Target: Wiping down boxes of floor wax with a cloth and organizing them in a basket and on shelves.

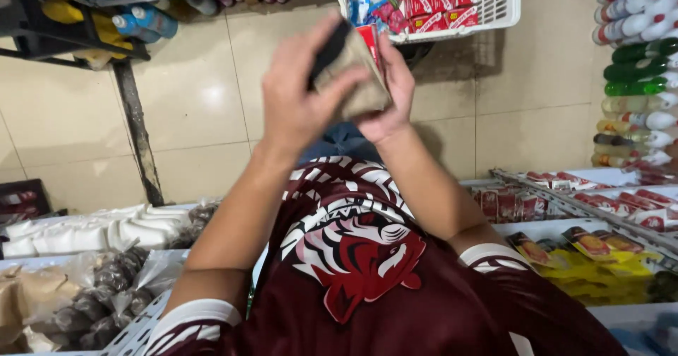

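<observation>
Both hands are raised together over the tiled floor, above my maroon shirt with a tiger print (360, 257). Between them is a small tan-brown pouch or wallet (360, 80) with a black part at its upper left. My left hand (296, 95) wraps over the pouch's left side, with fingers across the black part. The right side and underside rest in my right hand (394, 91). Whether the pouch is open is hidden by the fingers.
A white plastic basket (501, 6) of red packets stands on the floor ahead. Rows of bottles (635, 66) fill the right edge. Red and yellow snack packets (586, 246) lie on shelves at right. Clear bags of dark goods (106, 292) and white bags (85, 232) lie at left.
</observation>
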